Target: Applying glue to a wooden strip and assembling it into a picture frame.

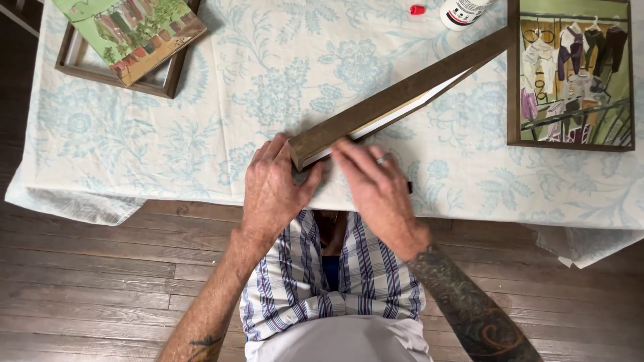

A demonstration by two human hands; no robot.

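Observation:
A brown wooden picture frame (402, 90) stands on its edge on the table, running from the near middle up toward the far right. A white panel shows along its lower side. My left hand (272, 191) grips the near corner of this frame, thumb under it. My right hand (376, 191), with a ring on one finger, lies on the same near corner, fingers pressed along the frame's edge. Both hands sit at the table's front edge.
A floral pale-blue tablecloth (201, 121) covers the table. A framed painting of hanging clothes (573, 74) lies far right. A small canvas rests tilted on an empty frame (117, 57) at far left. A white glue bottle (463, 12) and red cap (417, 9) lie at the far edge. Wooden floor below.

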